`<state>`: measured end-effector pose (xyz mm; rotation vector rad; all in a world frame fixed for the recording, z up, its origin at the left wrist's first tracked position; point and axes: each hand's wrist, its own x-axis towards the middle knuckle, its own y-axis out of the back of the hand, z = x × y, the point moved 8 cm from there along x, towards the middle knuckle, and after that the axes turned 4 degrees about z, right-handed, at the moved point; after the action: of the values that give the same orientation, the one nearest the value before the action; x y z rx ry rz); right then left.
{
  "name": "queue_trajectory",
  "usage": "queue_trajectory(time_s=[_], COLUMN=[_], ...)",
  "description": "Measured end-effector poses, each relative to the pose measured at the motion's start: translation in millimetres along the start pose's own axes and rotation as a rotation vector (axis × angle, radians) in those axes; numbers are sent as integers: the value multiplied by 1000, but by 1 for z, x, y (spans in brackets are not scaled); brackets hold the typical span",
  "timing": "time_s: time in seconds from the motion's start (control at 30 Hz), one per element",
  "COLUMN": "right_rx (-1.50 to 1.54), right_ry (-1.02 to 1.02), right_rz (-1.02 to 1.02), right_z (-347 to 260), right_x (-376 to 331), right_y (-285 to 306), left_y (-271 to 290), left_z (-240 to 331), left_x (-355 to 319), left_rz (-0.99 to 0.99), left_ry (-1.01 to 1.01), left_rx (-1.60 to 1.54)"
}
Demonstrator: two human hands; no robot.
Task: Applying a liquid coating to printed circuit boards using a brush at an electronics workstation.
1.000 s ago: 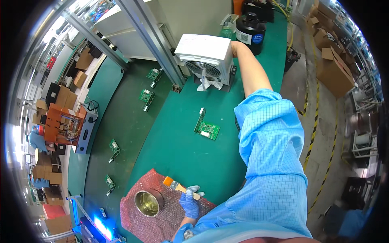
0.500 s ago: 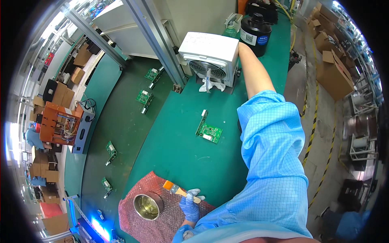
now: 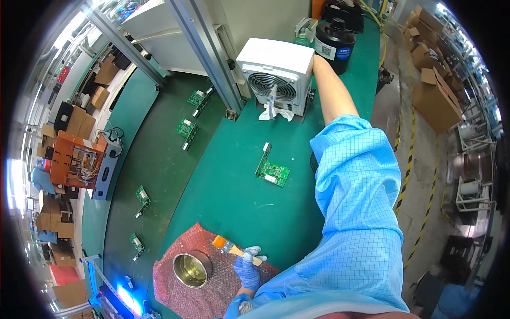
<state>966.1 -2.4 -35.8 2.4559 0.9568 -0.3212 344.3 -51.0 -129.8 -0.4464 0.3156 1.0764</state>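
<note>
My left hand (image 3: 247, 270), in a blue glove with pale fingertips, is closed around the wooden handle of a flat brush (image 3: 231, 248) with orange bristles. Beside it, a round metal cup (image 3: 207, 259) with yellowish liquid stands on a sheet of pink bubble wrap (image 3: 223, 297). My right arm (image 3: 336, 95), in a pushed-up blue checked sleeve, stretches far forward to a white box-shaped fan (image 3: 279, 52). The right hand itself is hidden behind the fan's far right side. A white strip and crumpled tissue (image 3: 276, 112) hang at the grille. One green circuit board (image 3: 273, 173) lies between the fan and the cup.
Several more circuit boards (image 3: 186, 128) lie on the dark green surface to the left. Behind the fan stand a black round bottle (image 3: 336, 48) and a green spray bottle (image 3: 303, 38). A metal post (image 3: 207, 50) rises left of the fan. A blue-lit device (image 3: 129, 300) sits at the lower left.
The fan has tilted slightly back, so more of its front grille shows. My right arm stays stretched to it. My left hand still holds the brush in about the same place.
</note>
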Motion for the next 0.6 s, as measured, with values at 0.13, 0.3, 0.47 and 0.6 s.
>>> queue_trajectory(time_s=[0.13,0.3,0.47,0.6], right_rx=[7,21,28,39], right_ry=[15,50,101,126], right_rz=[23,79,160,202], right_z=[-2,-6,-10,-13], right_x=[-2,-2,2,3], right_y=[1,0,-6,-6], left_y=[0,-1,0,2], left_z=[2,2,-1,-3], left_x=[-1,-2,-3,-2], left_rz=[-4,-3,-6,-29], left_ry=[-15,-2,-7,-16], left_rx=[1,8,13,17])
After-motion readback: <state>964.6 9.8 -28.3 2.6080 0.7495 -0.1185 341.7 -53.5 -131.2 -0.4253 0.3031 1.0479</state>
